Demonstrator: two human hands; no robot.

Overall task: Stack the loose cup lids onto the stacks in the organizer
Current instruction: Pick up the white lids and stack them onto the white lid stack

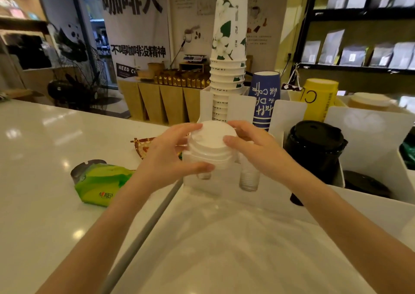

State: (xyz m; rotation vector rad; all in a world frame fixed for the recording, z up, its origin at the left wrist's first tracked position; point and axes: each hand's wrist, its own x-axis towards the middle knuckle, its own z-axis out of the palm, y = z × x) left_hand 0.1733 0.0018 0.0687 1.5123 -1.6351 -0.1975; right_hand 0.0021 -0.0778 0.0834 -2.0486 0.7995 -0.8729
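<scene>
While both hands grip one white lid stack point(212, 146) at frame centre, the left hand point(170, 154) and right hand point(253, 150) clamped on opposite sides above the white organizer point(215, 183), one black lid stack point(314, 145) sits right, behind three cup stacks.

- two bare hands, left hand point(173, 152) and right hand point(253, 150)
- one stack of white lids point(211, 145)
- one stack of black lids point(314, 145)
- three stacks of paper cups: white floral point(229, 46), blue point(265, 98), yellow point(320, 98)
- one green packet point(101, 181)
</scene>
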